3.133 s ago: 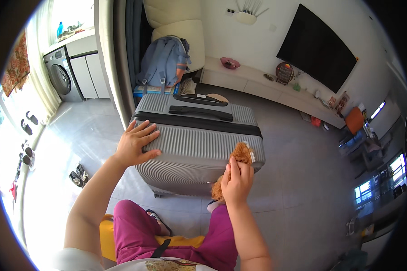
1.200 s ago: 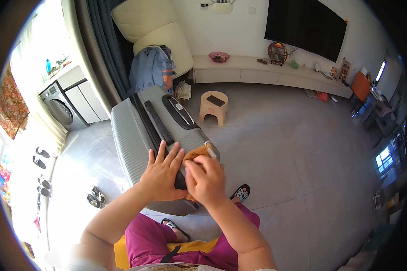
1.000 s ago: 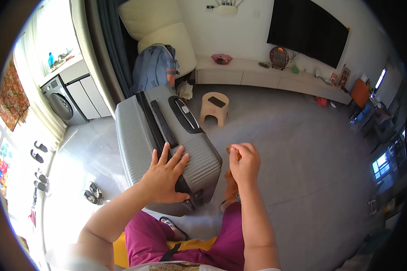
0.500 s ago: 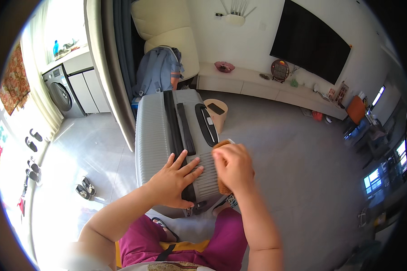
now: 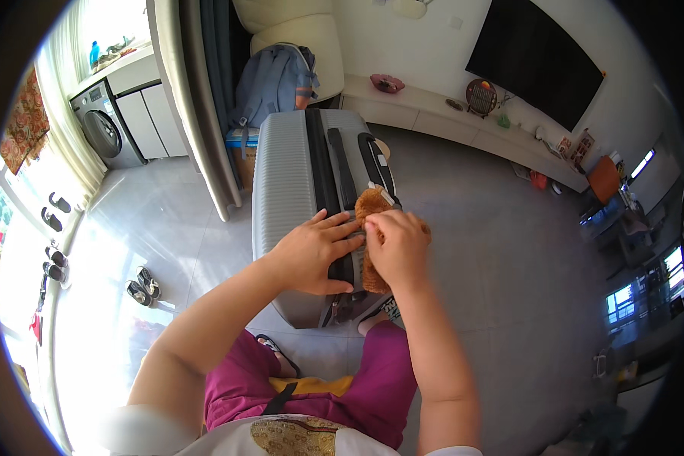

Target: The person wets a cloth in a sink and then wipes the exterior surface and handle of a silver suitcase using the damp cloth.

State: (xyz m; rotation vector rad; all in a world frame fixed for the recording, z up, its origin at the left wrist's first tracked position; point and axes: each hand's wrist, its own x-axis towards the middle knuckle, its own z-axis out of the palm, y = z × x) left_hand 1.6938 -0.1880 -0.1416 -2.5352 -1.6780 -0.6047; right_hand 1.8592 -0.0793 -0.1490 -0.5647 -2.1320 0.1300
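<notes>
In front of me a grey ribbed suitcase (image 5: 283,186) stands upright, with a black zip band and dark handles on its upward-facing side. My left hand (image 5: 315,254) lies on it with fingers spread, bracing the near part across the black band. Closed around a fluffy brown cloth (image 5: 373,204), my right hand (image 5: 397,247) presses it against the suitcase's right part, just below the dark handle (image 5: 377,161). The cloth spreads out to the left of that hand, and part of it is hidden beneath the fingers.
Behind the suitcase, a blue-grey backpack (image 5: 275,85) leans on a cream chair (image 5: 300,34). A low cabinet (image 5: 433,120) runs along the wall under a television (image 5: 538,61). Black shoes (image 5: 143,286) lie on the floor at left. A washing machine (image 5: 108,129) stands beyond the curtain (image 5: 194,106).
The whole view has tilted down and slightly left, so the suitcase appears higher and further right. More of the brown cloth shows to the left of my right hand; my left hand stays flat.
</notes>
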